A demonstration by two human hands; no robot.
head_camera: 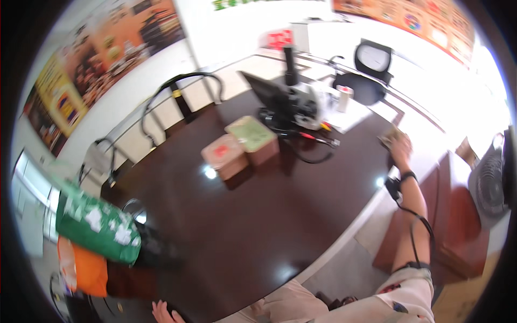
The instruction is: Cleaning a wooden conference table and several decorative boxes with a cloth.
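My right hand (400, 148) reaches out to the far right edge of a dark wooden table (282, 214) and is closed on a crumpled, brownish cloth (389, 136), pressed on the tabletop. A dark band with a cable is on that wrist. My left hand (165, 313) is at the near left edge of the table, partly cut off by the picture's rim; its fingers are apart, with nothing seen in them.
Two lidded boxes (252, 135) (225, 155) stand mid-table. Behind them are a dark screen (264, 91), cables and a red-handled tool (309, 136). A green bag (99, 224) and orange bag (89, 268) are at left. Chairs surround the far side; a fan (490, 181) stands right.
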